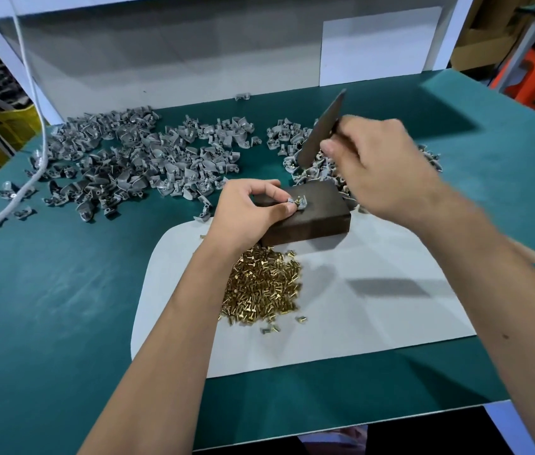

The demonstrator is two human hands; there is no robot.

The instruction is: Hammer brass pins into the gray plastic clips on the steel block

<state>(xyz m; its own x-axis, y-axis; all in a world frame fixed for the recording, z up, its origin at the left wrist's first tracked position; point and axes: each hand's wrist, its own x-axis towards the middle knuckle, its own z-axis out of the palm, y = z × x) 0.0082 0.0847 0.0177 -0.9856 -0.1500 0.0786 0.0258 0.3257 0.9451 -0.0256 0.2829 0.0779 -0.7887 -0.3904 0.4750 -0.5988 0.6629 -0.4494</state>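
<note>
A dark steel block (315, 218) lies on a white sheet (358, 310) in the middle of the green bench. My left hand (246, 211) pinches a small gray plastic clip (296, 203) on top of the block, with a brass pin standing in it. My right hand (381, 165) is raised above and to the right of the block and grips a flat dark metal bar (322, 129), blurred, tilted up and away. A heap of brass pins (263, 287) lies on the sheet just in front of the block.
Loose gray clips are spread in a wide pile (134, 159) at the back left, with a smaller pile (295, 139) behind the block. A white cable (34, 103) hangs down at the left. A white back panel (177, 60) closes the bench's far side.
</note>
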